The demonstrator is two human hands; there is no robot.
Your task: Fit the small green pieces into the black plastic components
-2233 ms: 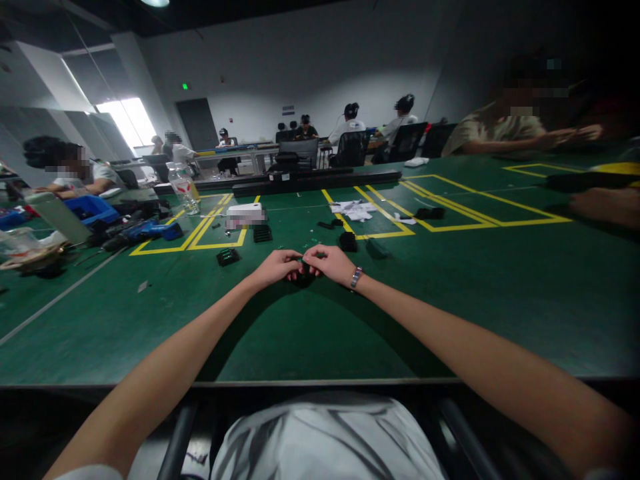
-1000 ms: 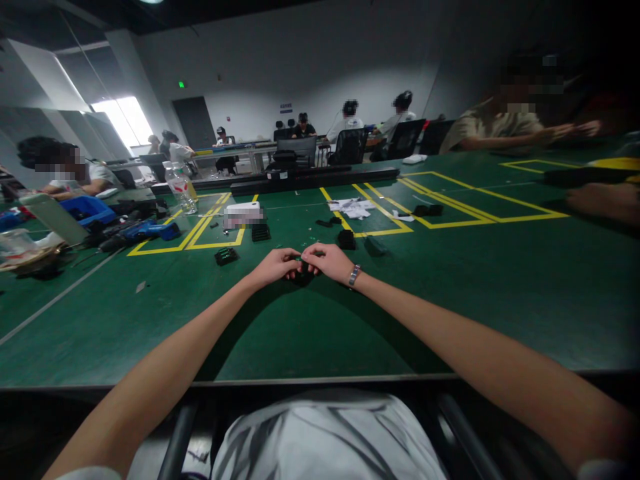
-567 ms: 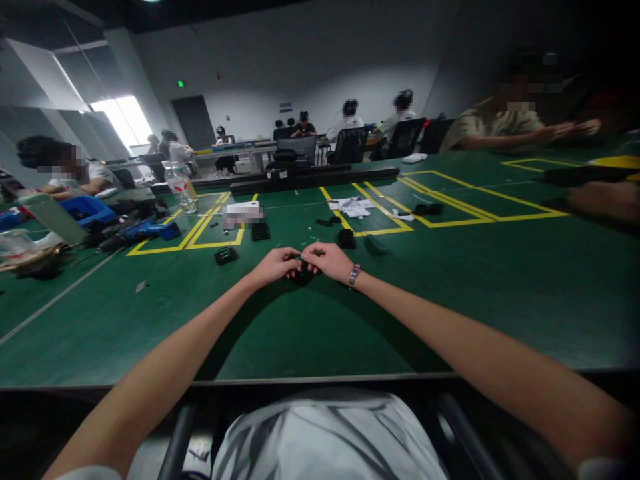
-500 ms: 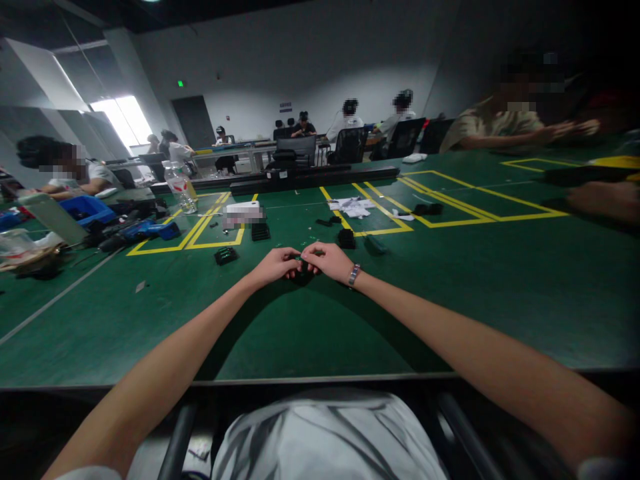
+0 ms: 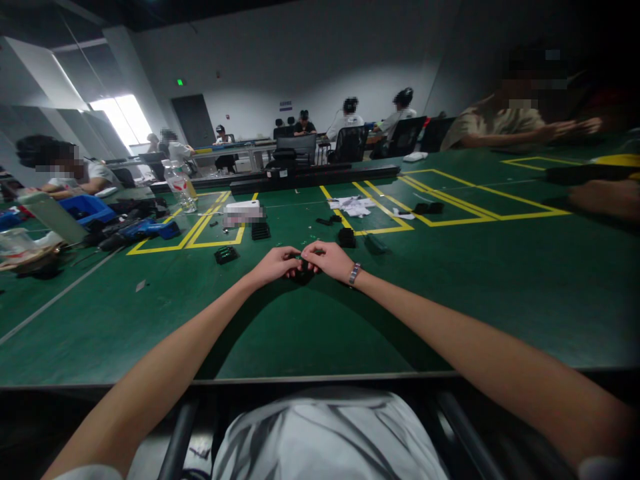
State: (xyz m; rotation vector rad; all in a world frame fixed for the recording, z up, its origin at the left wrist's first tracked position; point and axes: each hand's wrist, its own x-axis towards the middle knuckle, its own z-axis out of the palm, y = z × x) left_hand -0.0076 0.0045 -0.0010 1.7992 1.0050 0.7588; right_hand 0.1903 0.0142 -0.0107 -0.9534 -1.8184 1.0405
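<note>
My left hand [image 5: 278, 264] and my right hand [image 5: 327, 258] meet over the green table [image 5: 320, 333], fingers bent around a small black block with green bits [image 5: 302, 267]. Most of that block is hidden behind my fingers. The left hand grips its left side, while the right hand's thumb and fingertips close on its top and right side. To the left of my hands lies a similar black block with green parts [image 5: 226, 255]. Behind them are another black block [image 5: 260, 231] and a black stack-like block [image 5: 346, 237].
White paper scraps [image 5: 354, 206], a white box [image 5: 243, 211] and a plastic bottle [image 5: 180, 187] lie or stand farther back. At left are a blue power tool [image 5: 145, 231] and a blue bin [image 5: 90, 209]. Another person's hand [image 5: 607, 202] rests at the right edge.
</note>
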